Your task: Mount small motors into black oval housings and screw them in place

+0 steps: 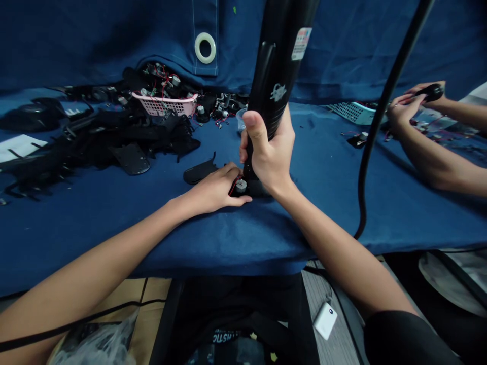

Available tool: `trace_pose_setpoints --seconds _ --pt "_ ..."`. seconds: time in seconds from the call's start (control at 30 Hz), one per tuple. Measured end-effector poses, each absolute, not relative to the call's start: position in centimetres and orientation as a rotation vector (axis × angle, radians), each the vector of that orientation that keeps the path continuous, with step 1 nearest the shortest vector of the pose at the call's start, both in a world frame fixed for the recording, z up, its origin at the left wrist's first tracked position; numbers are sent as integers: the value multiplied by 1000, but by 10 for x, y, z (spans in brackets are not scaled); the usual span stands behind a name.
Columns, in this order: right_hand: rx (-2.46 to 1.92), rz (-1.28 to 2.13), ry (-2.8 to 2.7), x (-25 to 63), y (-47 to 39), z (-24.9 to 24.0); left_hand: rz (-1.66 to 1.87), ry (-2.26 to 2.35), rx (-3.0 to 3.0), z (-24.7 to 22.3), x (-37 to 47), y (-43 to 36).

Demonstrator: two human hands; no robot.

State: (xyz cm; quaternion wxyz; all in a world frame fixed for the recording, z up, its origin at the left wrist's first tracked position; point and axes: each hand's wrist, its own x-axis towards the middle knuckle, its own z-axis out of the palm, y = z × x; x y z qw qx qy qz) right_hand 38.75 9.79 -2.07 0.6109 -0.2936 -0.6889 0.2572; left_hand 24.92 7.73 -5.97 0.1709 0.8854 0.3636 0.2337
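Note:
My right hand (272, 152) is wrapped round a black electric screwdriver (276, 66), which stands upright with its thumb side toward me. The tool's lower end reaches down to a black plastic part on the table, though its tip is hidden. From the left, my left hand (216, 190) grips that part, fingers over its far side and thumb along the near side. A small silver motor (241, 186) with red wires shows between thumb and fingers. Just behind my left hand lies a curved black plastic shell (200, 171).
Black plastic pieces (152, 137) are heaped at the left. A pink basket (167, 104) holds motors and wires. Behind the screwdriver stands a small clear cup (240, 119). A black cable (375, 126) hangs at the right, before a co-worker's hands (409, 106) and a green basket (353, 112).

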Motion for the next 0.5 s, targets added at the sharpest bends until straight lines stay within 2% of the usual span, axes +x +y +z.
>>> trace_pose_setpoints --seconds 0.5 --pt "-784 474 -1678 387 98 -22 650 1025 2537 -58 248 77"
